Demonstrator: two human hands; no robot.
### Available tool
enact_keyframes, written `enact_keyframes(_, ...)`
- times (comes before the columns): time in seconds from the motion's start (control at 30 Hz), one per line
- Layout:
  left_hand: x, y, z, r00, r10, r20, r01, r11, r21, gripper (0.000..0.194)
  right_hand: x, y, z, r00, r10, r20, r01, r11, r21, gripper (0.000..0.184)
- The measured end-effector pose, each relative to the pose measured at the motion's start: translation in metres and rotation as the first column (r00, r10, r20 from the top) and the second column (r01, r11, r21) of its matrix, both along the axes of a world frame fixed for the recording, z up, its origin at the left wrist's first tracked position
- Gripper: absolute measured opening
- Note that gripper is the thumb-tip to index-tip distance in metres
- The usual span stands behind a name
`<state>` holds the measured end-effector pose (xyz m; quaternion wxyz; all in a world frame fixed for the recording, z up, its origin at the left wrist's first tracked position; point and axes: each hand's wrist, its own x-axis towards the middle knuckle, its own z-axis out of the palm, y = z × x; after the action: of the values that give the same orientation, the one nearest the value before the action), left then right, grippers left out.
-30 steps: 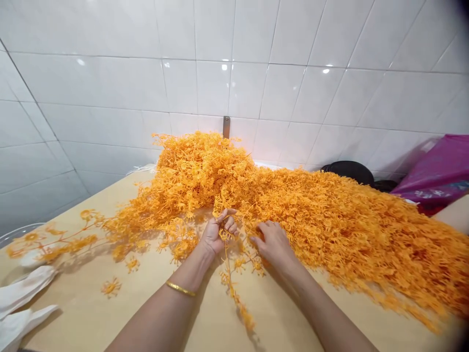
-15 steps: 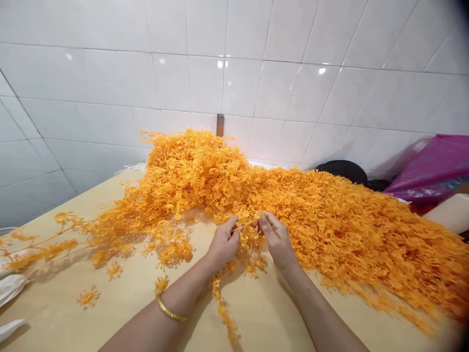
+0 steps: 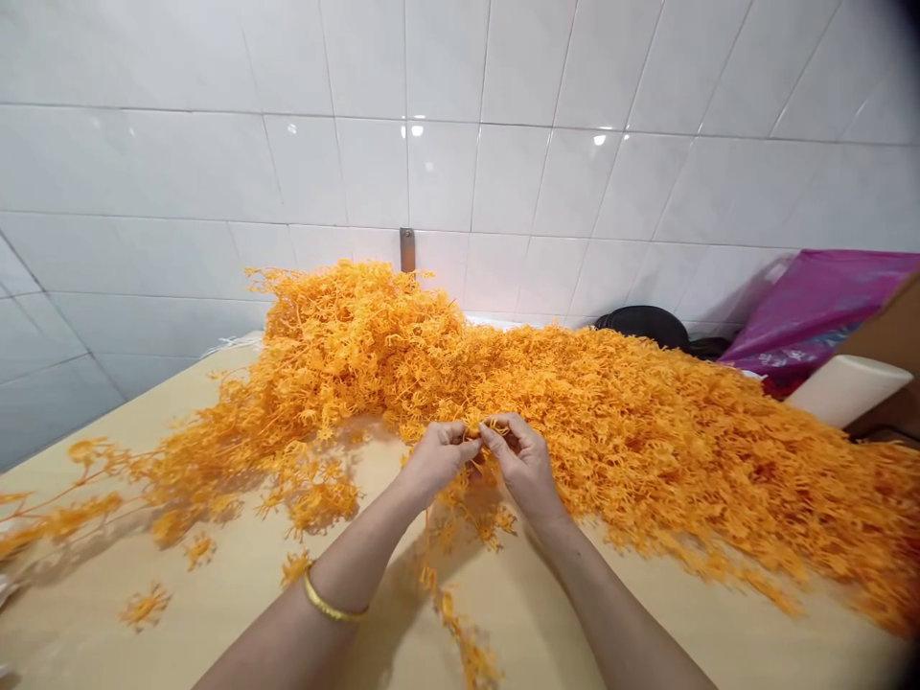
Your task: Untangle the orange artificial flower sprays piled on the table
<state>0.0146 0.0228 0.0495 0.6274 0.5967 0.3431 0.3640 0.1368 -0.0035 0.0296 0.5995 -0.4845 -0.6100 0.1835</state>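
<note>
My left hand (image 3: 436,458), with a gold bangle (image 3: 332,599) on its forearm, pinches a small orange artificial flower sprig (image 3: 472,431). My right hand (image 3: 523,465) is closed on the same sprig, thumb and fingers almost touching those of the left. The exact piece between the fingertips is partly hidden. Below the hands, orange flower pieces and a trailing strand (image 3: 460,628) lie toward the near table edge. Just beyond them spreads a large heap of orange artificial flowers (image 3: 632,422).
Loose flower heads (image 3: 146,606) and long stems (image 3: 86,517) lie at the left of the pale table (image 3: 237,613). White tiled wall (image 3: 273,172) stands behind. At the right are a black rounded object (image 3: 643,326), a purple bag (image 3: 805,311) and a cream cylinder (image 3: 848,388).
My hands have drawn together, the right moving left until the fingertips nearly meet at the sprig. The view has shifted slightly right, showing more of the cream cylinder.
</note>
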Motion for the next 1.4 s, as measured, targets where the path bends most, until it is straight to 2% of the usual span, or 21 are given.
enact_keyframes(0.13,0.010,-0.002,-0.015,0.994,0.091,0.053,-0.092,0.995,0.030,0.027,0.003,0.002,-0.005,0.998,-0.014,-0.065,0.010,0.999,-0.050,0.019)
enact_keyframes(0.23,0.009,-0.002,-0.026,0.990,0.009,0.139,-0.010,1.000,0.004,0.036,0.001,0.005,-0.009,0.983,-0.104,-0.153,0.091,0.992,-0.090,0.022)
enact_keyframes(0.3,0.006,0.000,-0.030,0.979,-0.041,0.199,0.052,0.997,-0.054,0.034,-0.003,0.006,-0.010,0.959,-0.123,-0.254,0.097,0.989,-0.110,0.024)
enact_keyframes(0.43,-0.002,0.003,-0.036,0.953,-0.057,0.298,0.125,0.969,-0.213,0.023,-0.001,0.005,-0.002,0.850,-0.118,-0.513,0.024,0.982,-0.186,0.026)
enact_keyframes(0.57,-0.007,0.003,-0.038,0.931,-0.091,0.352,0.217,0.916,-0.337,0.023,0.027,0.007,0.007,0.746,-0.233,-0.624,0.125,0.969,-0.213,0.027)
enact_keyframes(0.63,-0.007,0.003,-0.037,0.943,-0.076,0.325,0.192,0.919,-0.344,0.025,0.035,0.008,0.009,0.711,-0.250,-0.658,0.151,0.967,-0.204,0.025)
enact_keyframes(0.7,-0.006,0.004,-0.035,0.962,-0.022,0.271,0.107,0.947,-0.302,0.027,0.032,0.009,0.008,0.771,-0.201,-0.604,0.125,0.978,-0.166,0.024)
enact_keyframes(0.77,-0.004,0.005,-0.033,0.977,0.024,0.210,0.026,0.972,-0.234,0.028,0.023,0.007,0.007,0.884,-0.120,-0.452,0.064,0.989,-0.136,0.025)
enact_keyframes(0.87,-0.001,0.006,-0.035,0.988,-0.013,0.154,0.035,0.990,-0.138,0.032,0.012,0.004,0.006,0.985,-0.005,-0.170,-0.026,0.983,-0.181,0.026)
enact_keyframes(0.97,0.001,0.007,-0.038,0.987,-0.089,0.134,0.096,0.994,-0.051,0.027,0.009,0.003,0.004,0.992,0.099,0.081,-0.077,0.967,-0.241,0.024)
enact_keyframes(1.07,0.001,0.008,-0.041,0.987,-0.106,0.123,0.109,0.994,-0.019,0.020,0.008,0.003,0.002,0.971,0.075,0.229,-0.028,0.979,-0.201,0.025)
enact_keyframes(1.13,0.000,0.008,-0.041,0.988,-0.103,0.115,0.105,0.994,-0.008,0.024,0.005,0.003,-0.001,0.974,-0.008,0.225,0.043,0.988,-0.151,0.029)
enact_keyframes(1.23,-0.002,0.008,-0.039,0.986,-0.116,0.117,0.117,0.993,-0.002,0.032,-0.001,0.004,-0.006,0.986,-0.111,0.128,0.126,0.985,-0.117,0.031)
enact_keyframes(1.4,-0.001,0.008,-0.040,0.977,-0.143,0.156,0.144,0.990,0.004,0.031,-0.008,0.007,-0.013,0.981,-0.171,-0.094,0.157,0.977,-0.145,0.034)
